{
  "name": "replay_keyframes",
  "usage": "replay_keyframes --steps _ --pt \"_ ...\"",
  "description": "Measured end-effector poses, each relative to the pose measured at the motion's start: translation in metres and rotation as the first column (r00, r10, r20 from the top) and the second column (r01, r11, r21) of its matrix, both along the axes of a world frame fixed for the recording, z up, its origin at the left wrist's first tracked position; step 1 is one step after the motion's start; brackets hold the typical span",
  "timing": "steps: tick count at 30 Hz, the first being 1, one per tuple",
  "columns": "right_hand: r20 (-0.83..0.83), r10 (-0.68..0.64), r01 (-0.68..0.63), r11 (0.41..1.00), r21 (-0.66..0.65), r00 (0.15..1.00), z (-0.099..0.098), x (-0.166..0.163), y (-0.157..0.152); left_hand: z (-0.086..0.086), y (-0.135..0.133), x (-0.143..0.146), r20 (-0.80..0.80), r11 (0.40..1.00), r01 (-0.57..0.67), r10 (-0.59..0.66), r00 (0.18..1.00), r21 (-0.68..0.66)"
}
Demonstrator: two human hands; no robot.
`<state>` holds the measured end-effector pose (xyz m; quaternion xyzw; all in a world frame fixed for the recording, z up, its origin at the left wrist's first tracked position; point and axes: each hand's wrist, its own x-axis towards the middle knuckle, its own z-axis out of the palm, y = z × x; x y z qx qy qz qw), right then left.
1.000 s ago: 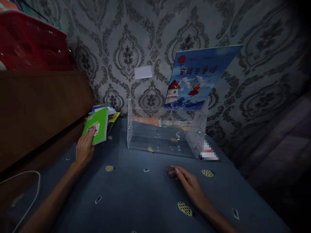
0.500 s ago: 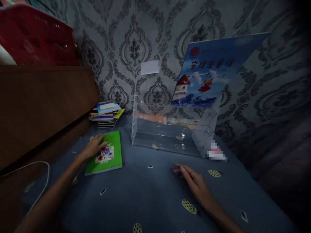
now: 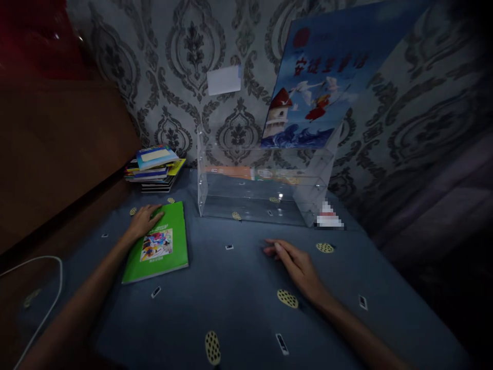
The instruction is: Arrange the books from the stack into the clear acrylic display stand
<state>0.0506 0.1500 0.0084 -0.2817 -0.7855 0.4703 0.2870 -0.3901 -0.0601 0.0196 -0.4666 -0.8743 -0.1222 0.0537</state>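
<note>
A green book (image 3: 157, 244) lies flat, cover up, on the blue patterned cloth (image 3: 239, 298). My left hand (image 3: 143, 220) rests on its top left corner, fingers laid over the cover. My right hand (image 3: 296, 266) lies flat on the cloth to the right, fingers stretched out and holding nothing. Behind them a clear acrylic book rack (image 3: 262, 180) stands against the wall. A large blue picture book (image 3: 319, 82) leans upright in its right end.
A stack of several books (image 3: 154, 168) sits at the back left by a brown wooden panel (image 3: 57, 154). A white cable (image 3: 38, 293) loops at the left edge. Patterned wallpaper (image 3: 185, 56) with a white note (image 3: 224, 79) backs the surface.
My left hand took the green book off the stack and laid it flat on the cloth in front. The right hand stayed where it was. The view tilted downward.
</note>
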Motion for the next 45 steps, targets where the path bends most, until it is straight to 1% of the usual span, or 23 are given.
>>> replay_keyframes --steps 5,8,11,15,19,23,27,29,33,39,42,45 --pt "0.004 0.006 -0.006 1.0 0.005 1.0 0.003 0.001 -0.001 -0.003 -0.007 0.033 0.024 0.997 0.076 -0.076 0.997 -0.005" --pt "0.012 0.014 -0.014 1.0 0.006 1.0 0.003 0.001 -0.001 -0.004 -0.01 0.056 0.05 0.995 0.1 -0.1 0.994 0.002" --pt "0.01 0.022 -0.022 1.0 0.019 1.0 0.002 0.001 -0.001 -0.001 -0.011 0.079 0.098 0.992 0.121 -0.124 0.987 0.033" --pt "0.029 0.029 -0.03 0.999 0.045 0.999 0.002 0.001 -0.003 0.004 -0.007 0.111 0.142 0.98 0.182 -0.193 0.971 0.085" --pt "0.05 0.065 -0.071 0.99 0.123 0.997 0.005 0.002 -0.008 0.004 0.008 0.142 0.187 0.967 0.227 -0.246 0.951 0.116" --pt "0.056 0.126 -0.135 0.963 0.232 0.99 0.009 0.003 -0.014 0.001 0.031 0.17 0.226 0.943 0.288 -0.321 0.92 0.166" --pt "0.067 0.173 -0.185 0.944 0.273 0.983 0.011 0.005 -0.019 -0.005 0.059 0.194 0.248 0.915 0.348 -0.392 0.886 0.205" --pt "0.072 0.154 -0.168 0.943 0.288 0.985 0.01 0.007 -0.02 -0.007 0.071 0.203 0.254 0.901 0.376 -0.424 0.87 0.218" --pt "0.075 0.022 -0.042 0.958 0.284 0.997 0.009 0.012 -0.018 -0.007 0.092 0.215 0.265 0.878 0.422 -0.472 0.841 0.225" --pt "0.094 -0.041 0.017 0.968 0.25 0.995 0.007 0.015 -0.015 -0.006 0.116 0.212 0.263 0.876 0.437 -0.479 0.837 0.204" --pt "0.074 -0.024 0.002 0.96 0.28 0.997 0.003 0.013 -0.015 -0.008 0.115 0.202 0.273 0.876 0.432 -0.479 0.834 0.216" --pt "0.042 0.032 -0.044 0.94 0.338 0.999 -0.001 0.011 -0.015 -0.01 0.098 0.185 0.275 0.891 0.387 -0.444 0.853 0.238"
